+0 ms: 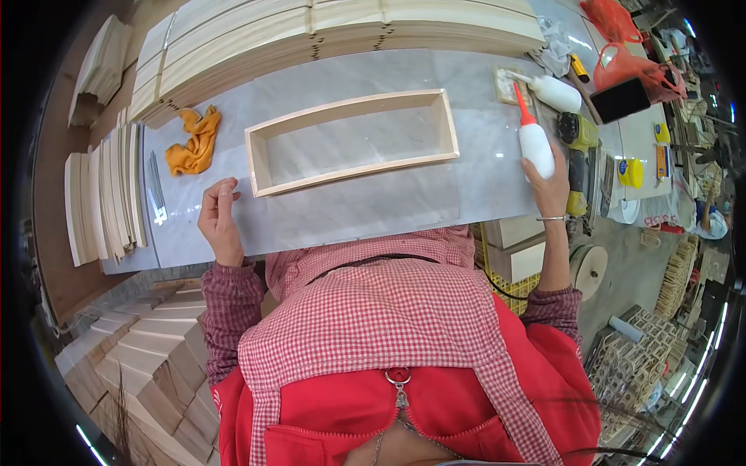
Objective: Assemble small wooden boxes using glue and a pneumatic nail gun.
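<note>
Seemingly in right hand — red-nozzled bottle

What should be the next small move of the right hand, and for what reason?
Perhaps the right hand should lift the red-tipped white bottle toward the wooden frame: it holds this bottle, whose red nozzle points away from the frame.

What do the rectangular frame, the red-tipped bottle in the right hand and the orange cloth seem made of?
Rectangular frame: wood, pale and matte, apparently unvarnished.
Red-tipped bottle: likely plastic, judging by its smooth white body and slight sheen.
Orange cloth: woven or knitted fabric, soft-looking and crumpled; exact fibre unclear.
</note>
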`<state>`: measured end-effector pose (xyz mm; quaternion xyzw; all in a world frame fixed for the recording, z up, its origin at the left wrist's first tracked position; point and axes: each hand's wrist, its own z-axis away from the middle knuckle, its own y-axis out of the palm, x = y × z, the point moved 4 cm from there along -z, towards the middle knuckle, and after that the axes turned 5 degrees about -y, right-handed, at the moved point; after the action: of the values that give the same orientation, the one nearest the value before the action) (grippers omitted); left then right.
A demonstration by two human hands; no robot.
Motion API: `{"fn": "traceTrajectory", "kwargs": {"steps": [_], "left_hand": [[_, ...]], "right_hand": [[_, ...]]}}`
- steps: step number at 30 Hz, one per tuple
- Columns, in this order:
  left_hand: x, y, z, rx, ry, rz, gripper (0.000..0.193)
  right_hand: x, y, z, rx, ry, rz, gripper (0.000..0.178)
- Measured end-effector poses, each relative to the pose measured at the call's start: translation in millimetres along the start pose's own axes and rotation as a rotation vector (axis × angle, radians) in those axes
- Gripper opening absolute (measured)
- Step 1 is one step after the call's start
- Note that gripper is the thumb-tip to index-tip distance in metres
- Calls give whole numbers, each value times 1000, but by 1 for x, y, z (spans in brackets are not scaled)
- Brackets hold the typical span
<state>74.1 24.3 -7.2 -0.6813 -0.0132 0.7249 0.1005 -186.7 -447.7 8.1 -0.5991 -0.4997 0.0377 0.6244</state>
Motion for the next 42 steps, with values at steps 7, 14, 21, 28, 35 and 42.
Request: {"fn": "traceTrajectory", "kwargs": {"steps": [7,14,21,28,35,42], "left_hand": [[5,-12,7,-73,236,-299,10],[23,-28,12,-192,331,-271,7],[27,-30,14,-214,332,-223,7],[27,-29,13,-213,345,-214,7],[26,-30,14,-211,343,-214,8],[26,-30,14,-199,337,-226,8]], "right_hand": [[-4,-31,5,-220,230,-764,67],[127,-4,-23,72,52,-1033,65],[210,83,-8,415,124,-1149,60],[244,119,6,556,153,-1072,59],[250,124,7,560,123,-1000,60],[251,124,5,572,90,-971,57]]}}
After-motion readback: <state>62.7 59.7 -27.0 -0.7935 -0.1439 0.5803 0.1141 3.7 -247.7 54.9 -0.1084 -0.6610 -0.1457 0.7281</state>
